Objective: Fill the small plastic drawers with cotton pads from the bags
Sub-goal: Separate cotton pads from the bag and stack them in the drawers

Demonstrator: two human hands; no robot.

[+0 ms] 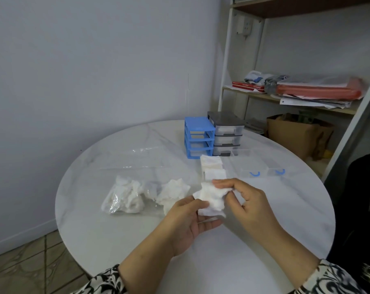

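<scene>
Nearest to me, at the bottom edge, my two forearms in black-and-white patterned sleeves reach out over a round white table. My left hand is palm up, thumb and fingers curled round the lower left of a small bunch of white cotton pads. My right hand pinches the upper right edge of the same bunch between thumb and forefinger, the other fingers loosely bent. The bunch sits between both hands, held just above the tabletop.

Left of my hands lies a clear plastic bag with crumpled cotton pads inside, and a loose heap of pads rests at its open end, just beside my left hand. Farther left and back, a second clear bag lies flat.

Just beyond my right fingertips, a clear drawer filled with stacked pads lies on the table; my hands partly cover its near end. To its right, well apart from my hands, two clear drawers with blue handles lie side by side.

Behind these stand a blue drawer frame with open slots and, touching its right side, a grey drawer unit with its drawers in place.

Beyond the table on the right, a shelf unit carries papers and red folders, with a brown paper bag below it.
</scene>
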